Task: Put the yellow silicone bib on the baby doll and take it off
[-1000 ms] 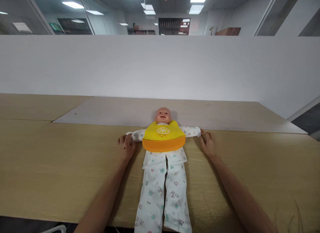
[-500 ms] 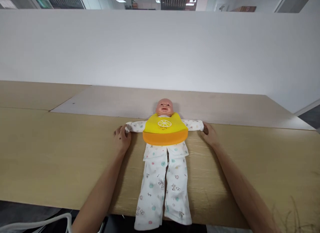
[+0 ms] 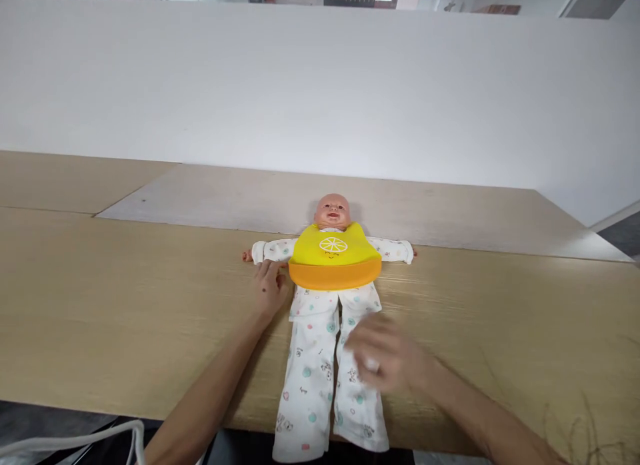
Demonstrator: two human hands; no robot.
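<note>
Right hand (image 3: 385, 352) has left the sleeve, blurred above the baby doll's (image 3: 330, 210) trousers (image 3: 310, 385), fingers unclear | left hand (image 3: 271, 288) lies open beside the yellow bib (image 3: 334, 255)

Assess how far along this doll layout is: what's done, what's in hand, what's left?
Done: the doll lies on its back on the table, in pajamas, with the yellow bib on. In hand: the left hand is beside the sleeve, the right hand blurred over the trouser legs. Left: probably only those legs.
</note>
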